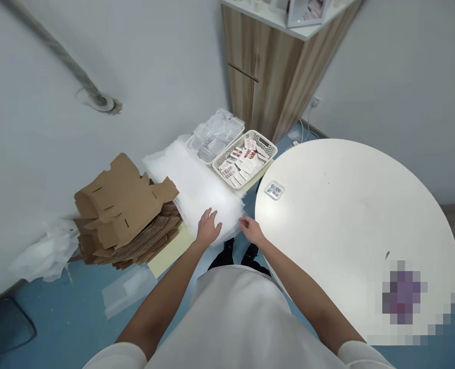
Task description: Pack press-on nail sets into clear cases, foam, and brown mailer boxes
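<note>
A thick stack of clear plastic bags (191, 184) lies on a low yellow surface ahead of me. My left hand (207, 227) rests flat on the near end of the stack, fingers spread. My right hand (251, 229) is at the stack's near right corner with thumb and fingers pinched on the edge of a bag. A small clear packet (274, 190) with dark pieces inside lies alone on the round white table (358, 225) to my right.
A pile of flat cardboard box blanks (127, 215) sits left of the bags. Beyond are a white basket of small packets (246, 158) and a tray of clear cases (214, 136). A wooden cabinet (266, 72) stands behind. Loose plastic (46, 251) lies on the blue floor.
</note>
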{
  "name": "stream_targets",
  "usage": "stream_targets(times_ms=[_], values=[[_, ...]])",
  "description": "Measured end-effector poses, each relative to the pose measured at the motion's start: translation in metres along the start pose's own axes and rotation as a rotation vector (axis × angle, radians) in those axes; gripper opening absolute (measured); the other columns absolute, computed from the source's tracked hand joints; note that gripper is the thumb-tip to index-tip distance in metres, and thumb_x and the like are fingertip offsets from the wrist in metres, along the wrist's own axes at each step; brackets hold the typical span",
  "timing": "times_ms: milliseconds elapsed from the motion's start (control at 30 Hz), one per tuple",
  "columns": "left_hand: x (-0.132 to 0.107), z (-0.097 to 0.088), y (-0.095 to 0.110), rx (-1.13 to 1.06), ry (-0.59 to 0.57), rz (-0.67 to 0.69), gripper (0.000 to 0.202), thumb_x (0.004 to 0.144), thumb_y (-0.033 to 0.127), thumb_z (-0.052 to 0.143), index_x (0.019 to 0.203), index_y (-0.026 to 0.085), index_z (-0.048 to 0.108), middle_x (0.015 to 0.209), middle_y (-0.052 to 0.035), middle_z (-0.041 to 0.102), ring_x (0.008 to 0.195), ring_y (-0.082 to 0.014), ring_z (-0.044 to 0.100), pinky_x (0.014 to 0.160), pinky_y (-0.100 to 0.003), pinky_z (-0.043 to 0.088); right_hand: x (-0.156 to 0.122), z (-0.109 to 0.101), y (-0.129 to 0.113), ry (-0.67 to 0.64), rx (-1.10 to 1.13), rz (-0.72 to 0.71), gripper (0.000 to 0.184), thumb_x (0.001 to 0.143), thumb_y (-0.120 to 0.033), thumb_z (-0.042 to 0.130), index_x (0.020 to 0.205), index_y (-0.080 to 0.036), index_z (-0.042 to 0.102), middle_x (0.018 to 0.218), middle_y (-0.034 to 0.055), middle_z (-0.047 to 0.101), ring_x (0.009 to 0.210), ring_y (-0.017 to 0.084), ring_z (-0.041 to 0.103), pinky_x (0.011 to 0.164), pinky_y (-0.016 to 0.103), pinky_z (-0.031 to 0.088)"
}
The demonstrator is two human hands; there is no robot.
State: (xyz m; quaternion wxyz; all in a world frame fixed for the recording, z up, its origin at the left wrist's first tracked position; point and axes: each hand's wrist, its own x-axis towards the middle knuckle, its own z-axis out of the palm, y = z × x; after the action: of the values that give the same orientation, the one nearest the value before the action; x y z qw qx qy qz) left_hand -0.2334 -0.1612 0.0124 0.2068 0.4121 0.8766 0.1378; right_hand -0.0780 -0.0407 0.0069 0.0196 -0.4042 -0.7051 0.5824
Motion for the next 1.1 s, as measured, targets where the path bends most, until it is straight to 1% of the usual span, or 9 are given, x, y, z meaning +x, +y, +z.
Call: stream_targets(times_ms=[200, 367, 467, 600, 733, 833, 933, 1000, 1100], values=[[0.02, -0.015, -0.028, -0.044, -0.059, -0.019, 0.061, 0.077, 0.035, 0.046, 0.13, 0.012, 0.03, 0.142, -0.0155, 0.019, 0.13, -0.0312, 0.017, 0.101, -0.043, 0.025, 0.052, 0.012, -0.038, -0.031, -0.358, -0.075, 0.044, 0.078, -0.028, 0.046, 0.119, -0.015, 0.046, 0.121, 0.0112, 0.051, 0.108, 0.023, 0.049, 0.09, 0.035, 0.04], [0.03, -0.009, -0.046, -0.159, -0.162, -0.067, 0.065, 0.076, 0.037, 0.048, 0.131, 0.01, 0.027, 0.142, -0.018, 0.016, 0.131, -0.0312, 0.013, 0.103, -0.042, 0.02, 0.097, 0.043, -0.064, 0.049, -0.524, -0.126, 0.051, 0.082, -0.031, 0.041, 0.127, -0.009, 0.035, 0.132, 0.0151, 0.038, 0.123, 0.025, 0.033, 0.099, 0.037, 0.03], [0.031, -0.005, -0.05, -0.221, -0.194, -0.101, 0.065, 0.075, 0.037, 0.049, 0.131, 0.01, 0.028, 0.143, -0.0173, 0.015, 0.131, -0.0297, 0.012, 0.104, -0.041, 0.018, 0.11, 0.063, -0.068, 0.089, -0.57, -0.11, 0.048, 0.08, -0.029, 0.043, 0.124, -0.01, 0.038, 0.126, 0.0162, 0.043, 0.118, 0.027, 0.037, 0.094, 0.037, 0.034], [0.032, -0.007, -0.05, -0.296, -0.199, -0.126, 0.064, 0.075, 0.038, 0.049, 0.131, 0.011, 0.03, 0.143, -0.017, 0.016, 0.131, -0.0283, 0.012, 0.104, -0.04, 0.016, 0.114, 0.076, -0.071, 0.176, -0.528, -0.129, 0.038, 0.076, -0.025, 0.046, 0.113, -0.017, 0.046, 0.11, 0.0121, 0.052, 0.104, 0.024, 0.047, 0.085, 0.035, 0.039], [0.034, -0.012, -0.047, -0.404, -0.188, -0.168, 0.064, 0.073, 0.037, 0.051, 0.13, 0.014, 0.031, 0.142, -0.0151, 0.02, 0.131, -0.0272, 0.014, 0.104, -0.04, 0.016, 0.117, 0.074, -0.079, 0.169, -0.378, -0.037, 0.047, 0.073, -0.038, 0.05, 0.115, -0.017, 0.041, 0.093, 0.0081, 0.057, 0.082, 0.019, 0.055, 0.07, 0.031, 0.043], [0.033, -0.013, -0.043, -0.537, -0.223, -0.212, 0.065, 0.071, 0.036, 0.054, 0.129, 0.014, 0.034, 0.141, -0.0148, 0.021, 0.131, -0.027, 0.016, 0.104, -0.039, 0.018, 0.12, 0.069, -0.084, 0.115, -0.371, 0.079, 0.034, 0.076, -0.043, 0.044, 0.096, -0.017, 0.049, 0.075, 0.005, 0.057, 0.066, 0.018, 0.055, 0.06, 0.029, 0.042], [0.032, -0.013, -0.039, -0.657, -0.259, -0.198, 0.063, 0.071, 0.035, 0.055, 0.127, 0.015, 0.036, 0.139, -0.0152, 0.026, 0.13, -0.0254, 0.02, 0.104, -0.038, 0.02, 0.121, 0.065, -0.09, 0.126, -0.362, 0.063, 0.021, 0.079, -0.036, 0.039, 0.083, -0.019, 0.05, 0.068, 0.0021, 0.056, 0.06, 0.016, 0.054, 0.057, 0.028, 0.042], [0.031, -0.013, -0.038, -0.688, -0.197, -0.163, 0.06, 0.071, 0.032, 0.055, 0.125, 0.016, 0.038, 0.137, -0.0144, 0.03, 0.129, -0.0241, 0.022, 0.104, -0.037, 0.021, 0.118, 0.062, -0.095, 0.159, -0.317, -0.004, 0.018, 0.078, -0.031, 0.04, 0.088, -0.019, 0.049, 0.073, 0.0016, 0.057, 0.06, 0.015, 0.056, 0.058, 0.028, 0.043], [0.029, -0.015, -0.039, -0.659, -0.009, -0.145, 0.057, 0.071, 0.028, 0.055, 0.124, 0.018, 0.038, 0.138, -0.013, 0.028, 0.129, -0.0231, 0.022, 0.104, -0.038, 0.021, 0.104, 0.052, -0.101, 0.209, -0.242, -0.113, 0.029, 0.077, -0.029, 0.042, 0.105, -0.021, 0.043, 0.086, 0.0026, 0.058, 0.058, 0.013, 0.058, 0.064, 0.03, 0.045]])
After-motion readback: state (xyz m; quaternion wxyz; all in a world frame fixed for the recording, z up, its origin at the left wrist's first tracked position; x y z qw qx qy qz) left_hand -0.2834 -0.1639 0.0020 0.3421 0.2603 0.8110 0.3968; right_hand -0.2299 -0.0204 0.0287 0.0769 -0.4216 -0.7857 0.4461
